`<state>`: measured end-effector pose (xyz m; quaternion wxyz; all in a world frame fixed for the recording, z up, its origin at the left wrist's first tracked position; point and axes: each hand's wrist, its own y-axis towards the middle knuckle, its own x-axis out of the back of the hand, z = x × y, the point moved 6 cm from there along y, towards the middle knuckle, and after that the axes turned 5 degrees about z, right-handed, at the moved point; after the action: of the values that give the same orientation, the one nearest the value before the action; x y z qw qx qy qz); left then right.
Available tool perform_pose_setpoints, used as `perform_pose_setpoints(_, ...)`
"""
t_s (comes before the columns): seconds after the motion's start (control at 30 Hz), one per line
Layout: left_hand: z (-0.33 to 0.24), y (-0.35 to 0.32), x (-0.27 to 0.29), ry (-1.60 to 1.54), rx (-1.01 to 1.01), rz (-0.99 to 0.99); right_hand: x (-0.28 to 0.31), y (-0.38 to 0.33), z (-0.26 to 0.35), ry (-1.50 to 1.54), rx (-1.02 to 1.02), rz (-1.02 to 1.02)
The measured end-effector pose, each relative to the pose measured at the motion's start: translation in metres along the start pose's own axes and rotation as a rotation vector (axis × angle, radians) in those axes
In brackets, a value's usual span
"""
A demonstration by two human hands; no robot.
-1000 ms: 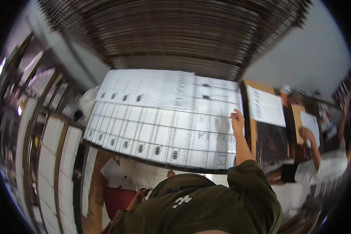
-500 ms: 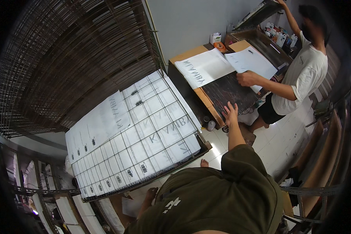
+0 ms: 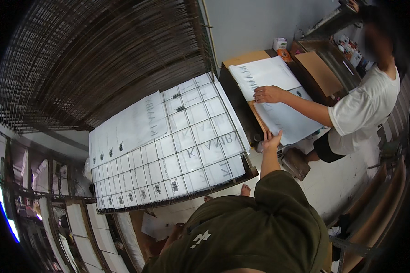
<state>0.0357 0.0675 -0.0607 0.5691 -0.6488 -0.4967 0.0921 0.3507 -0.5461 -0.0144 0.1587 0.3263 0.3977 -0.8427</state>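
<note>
My right hand [image 3: 272,141] reaches up to the near edge of a white printed sheet [image 3: 292,123], thumb and fingers closed at that edge. The sheet lies over a dark work table, partly covered by the arm of a co-worker in a white shirt. The co-worker's hand [image 3: 268,94] rests at the sheet's left side. Beyond it lies another white printed sheet [image 3: 271,70]. My left hand [image 3: 176,231] hangs low beside my body, dim and partly hidden, so its fingers cannot be made out.
On the left stands a wire drying rack [image 3: 187,159] with printed sheets on it and many raised racks [image 3: 114,59] above. The co-worker's other hand holds up a hinged frame [image 3: 330,20]. A brown board [image 3: 319,73] and a small box [image 3: 280,43] sit at the back. A stool [image 3: 296,164] stands below the table.
The co-worker has lowered the sheet onto the table's near part. My right hand, spread in the air before, has closed at the sheet's edge. The view has shifted rightward.
</note>
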Motion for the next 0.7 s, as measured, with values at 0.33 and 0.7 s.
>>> perform_pose_setpoints(0.33, 0.086, 0.067, -0.006, -0.335, -0.225, 0.02, 0.05, -0.037, 0.042, -0.033, 0.204, -0.475)
perform_pose_setpoints(0.7, 0.077, 0.118, 0.024, -0.208, -0.094, 0.047, 0.002, -0.152, 0.269, -0.812, 1.315, -0.383)
